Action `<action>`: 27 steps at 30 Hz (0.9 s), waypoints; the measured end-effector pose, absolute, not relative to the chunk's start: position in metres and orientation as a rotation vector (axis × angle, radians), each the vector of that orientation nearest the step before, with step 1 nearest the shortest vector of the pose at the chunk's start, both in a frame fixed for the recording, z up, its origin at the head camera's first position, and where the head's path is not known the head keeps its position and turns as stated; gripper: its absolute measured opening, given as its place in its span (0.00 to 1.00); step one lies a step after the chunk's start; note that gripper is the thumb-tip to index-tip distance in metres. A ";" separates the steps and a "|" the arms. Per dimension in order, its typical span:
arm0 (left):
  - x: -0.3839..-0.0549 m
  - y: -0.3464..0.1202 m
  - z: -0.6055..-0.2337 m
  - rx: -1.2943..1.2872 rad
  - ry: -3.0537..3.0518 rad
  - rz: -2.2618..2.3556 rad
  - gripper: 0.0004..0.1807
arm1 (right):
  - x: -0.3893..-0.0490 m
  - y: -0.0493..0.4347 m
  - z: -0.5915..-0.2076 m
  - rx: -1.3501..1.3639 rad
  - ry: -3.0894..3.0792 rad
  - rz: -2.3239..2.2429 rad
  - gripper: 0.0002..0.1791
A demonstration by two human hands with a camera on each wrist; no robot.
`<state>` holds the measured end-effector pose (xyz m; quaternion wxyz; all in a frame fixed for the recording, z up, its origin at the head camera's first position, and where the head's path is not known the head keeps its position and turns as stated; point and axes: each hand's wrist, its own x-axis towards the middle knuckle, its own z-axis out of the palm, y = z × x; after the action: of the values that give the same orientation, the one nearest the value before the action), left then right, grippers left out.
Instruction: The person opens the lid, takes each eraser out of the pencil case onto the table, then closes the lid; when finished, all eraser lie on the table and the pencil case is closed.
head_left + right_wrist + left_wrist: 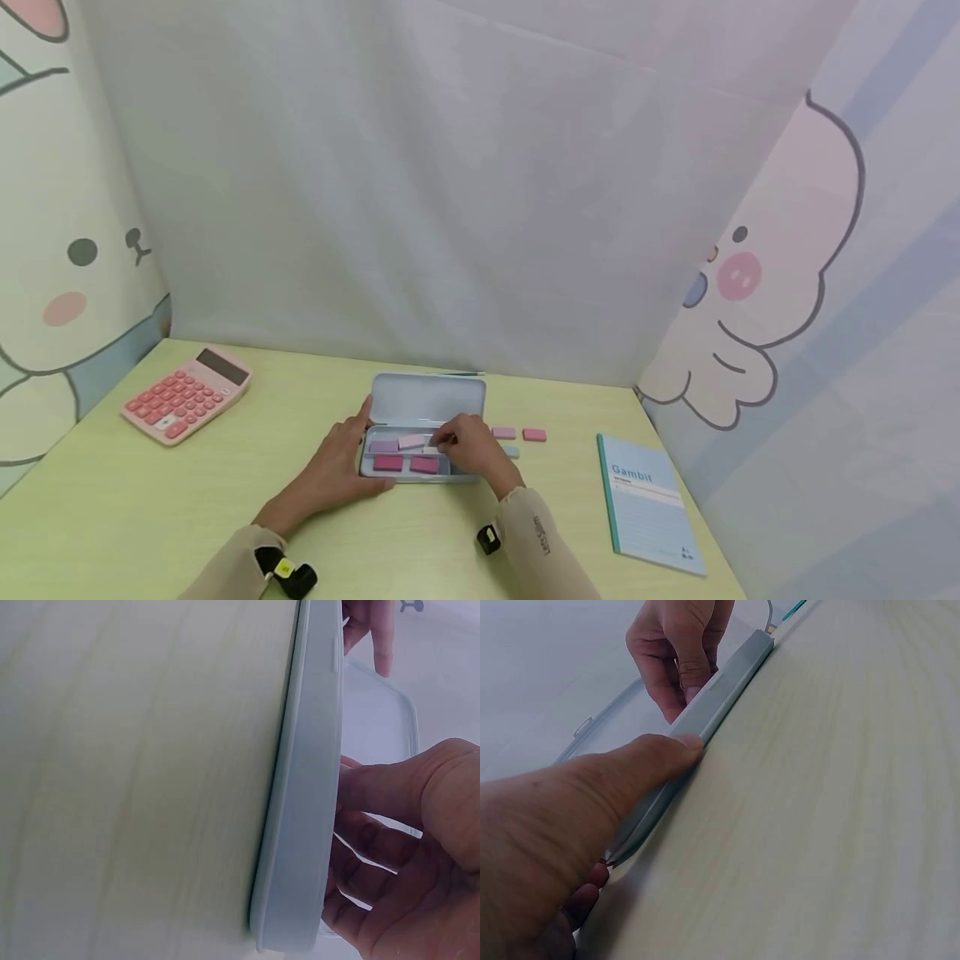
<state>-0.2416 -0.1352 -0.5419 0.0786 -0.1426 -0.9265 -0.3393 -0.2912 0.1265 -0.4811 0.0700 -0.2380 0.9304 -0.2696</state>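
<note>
A pale blue-grey tin case (429, 400) lies with its hinged lid raised at the back. My left hand (337, 467) grips its left end, the thumb (656, 754) pressed along the front wall and the index finger up beside the lid. Inside sit small rectangular eraser-like blocks: a lilac block (385, 446), a light pink block (411, 442) and two deep pink blocks (387, 462) in front. Over the right half, my right hand (468, 442) reaches in with curled fingers, pinching at a whitish block (429, 451). The case's wall hides the fingertips in the right wrist view.
Right of the case lie two pink blocks (534, 435) and a pale blue block (512, 452). A pink calculator (187, 396) is at the far left, a light blue notebook (651, 504) at the right. Behind the lid, a thin pen-like stick (467, 373) lies near the curtain (412, 208).
</note>
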 end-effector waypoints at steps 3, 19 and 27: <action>-0.241 -0.134 -0.542 -0.423 -2.784 -1.014 0.78 | -0.290 0.126 -0.481 -0.715 2.804 -0.817 0.09; -0.239 -0.134 -0.539 -0.421 -2.780 -1.030 0.77 | -0.287 0.121 -0.479 -0.717 2.827 -0.789 0.07; -0.239 -0.134 -0.539 -0.421 -2.781 -1.027 0.77 | -0.285 0.133 -0.478 -0.751 2.882 -0.835 0.08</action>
<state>-0.2391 -0.1338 -0.5389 0.0735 -0.1403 -0.9262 -0.3421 -0.2851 0.1326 -0.4779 0.0241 -0.2428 0.9315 -0.2697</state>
